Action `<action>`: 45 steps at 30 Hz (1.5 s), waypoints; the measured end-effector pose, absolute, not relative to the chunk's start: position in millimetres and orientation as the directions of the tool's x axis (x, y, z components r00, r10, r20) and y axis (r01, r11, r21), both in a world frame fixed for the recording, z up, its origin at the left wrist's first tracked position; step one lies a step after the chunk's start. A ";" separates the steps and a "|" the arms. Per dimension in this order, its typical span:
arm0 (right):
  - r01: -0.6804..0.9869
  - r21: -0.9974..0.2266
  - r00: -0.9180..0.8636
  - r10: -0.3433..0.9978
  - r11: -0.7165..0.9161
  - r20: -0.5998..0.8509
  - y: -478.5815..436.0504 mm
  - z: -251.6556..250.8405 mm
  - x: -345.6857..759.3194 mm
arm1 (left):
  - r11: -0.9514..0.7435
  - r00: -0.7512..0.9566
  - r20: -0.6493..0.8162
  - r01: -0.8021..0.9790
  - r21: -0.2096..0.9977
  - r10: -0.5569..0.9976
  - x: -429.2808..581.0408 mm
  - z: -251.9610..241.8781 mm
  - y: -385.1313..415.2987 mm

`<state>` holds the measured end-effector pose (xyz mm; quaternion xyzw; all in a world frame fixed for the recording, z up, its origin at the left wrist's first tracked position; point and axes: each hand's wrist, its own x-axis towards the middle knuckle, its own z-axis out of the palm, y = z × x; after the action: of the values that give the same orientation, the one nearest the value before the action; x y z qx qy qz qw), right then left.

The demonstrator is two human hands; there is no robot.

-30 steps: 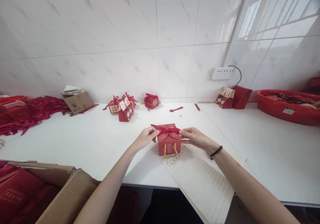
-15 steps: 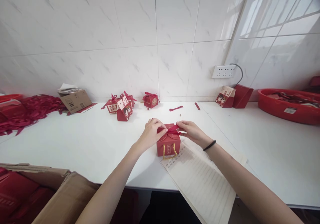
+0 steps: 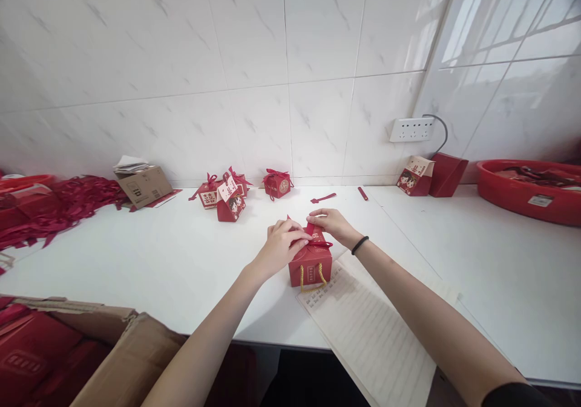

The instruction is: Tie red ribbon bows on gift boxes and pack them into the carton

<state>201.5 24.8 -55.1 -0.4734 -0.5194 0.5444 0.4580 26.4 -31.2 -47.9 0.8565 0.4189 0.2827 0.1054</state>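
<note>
A small red cardboard box stands upright on the white tabletop, between five and six o'clock from the middle of the view, its front face turned toward six. Pale printing marks its top, where curved flaps meet. A twisted gold cord handle droops down the front in a loop, framing a pale-outlined label. A glossy deep-red ribbon lies across the top: one part reaches toward three o'clock, another rises toward twelve, and a tip shows at ten. Its centre is partly hidden.
</note>
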 end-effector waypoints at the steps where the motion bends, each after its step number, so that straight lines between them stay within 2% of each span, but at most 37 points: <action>1: 0.007 -0.999 -0.135 0.990 -0.044 -0.045 25.0 -54.4 200.4 | -0.625 0.493 0.389 0.660 0.416 0.779 26.5 -47.6 -31.4; 12: 0.239 -0.971 -0.058 0.998 0.023 0.009 28.9 -51.6 193.4 | -0.611 0.503 0.346 0.651 0.450 0.792 28.6 -46.0 -29.5; 20: 0.439 -0.887 -0.005 0.987 0.147 0.161 25.6 -45.0 191.5 | -0.583 0.486 0.322 0.667 0.464 0.813 29.7 -45.2 -29.5; 23: 0.484 -0.853 0.045 0.968 0.194 0.245 4.4 -36.8 202.0 | -0.613 0.470 0.396 0.637 0.466 0.789 29.0 -46.7 -33.0; 25: 0.566 -0.800 0.030 0.964 0.202 0.265 -15.1 -33.4 211.7 | -0.633 0.393 0.512 0.609 0.478 0.764 27.7 -49.7 -37.8; 28: 0.690 -0.705 -0.080 0.985 0.163 0.150 -42.8 -33.0 224.1 | -0.570 0.113 0.636 0.581 0.581 0.764 24.7 -57.3 -47.4; 29: 0.702 -0.695 -0.114 0.988 0.153 0.102 -49.4 -33.9 226.8 | -0.516 0.022 0.613 0.563 0.645 0.790 23.4 -60.0 -50.8; 31: 0.695 -0.706 -0.149 0.988 0.137 0.044 -56.9 -37.0 229.7 | -0.373 -0.064 0.465 0.505 0.778 0.883 20.9 -64.4 -56.6; 34: 0.639 -0.765 -0.142 0.990 0.081 -0.014 -54.3 -43.7 229.9 | -0.156 -0.043 0.195 0.443 0.883 0.980 17.8 -66.0 -61.9; 36: 0.553 -0.832 -0.142 0.988 0.032 -0.057 -47.8 -48.8 228.9 | -0.081 -0.022 0.098 0.405 0.911 0.995 16.6 -64.0 -62.6; 40: 0.375 -0.927 -0.187 0.980 0.002 -0.074 -39.7 -54.8 226.8 | -0.055 0.055 0.042 0.266 0.962 0.998 16.9 -58.6 -60.0; 45: 0.253 -0.965 -0.331 0.943 0.068 -0.021 -45.2 -50.8 227.2 | -0.022 0.121 0.002 0.159 0.987 0.993 16.9 -57.3 -56.7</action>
<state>227.2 -45.2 -50.8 -0.4643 -0.6442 0.5006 0.3448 16.9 -56.7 -57.3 0.5709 0.5045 0.4300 0.4844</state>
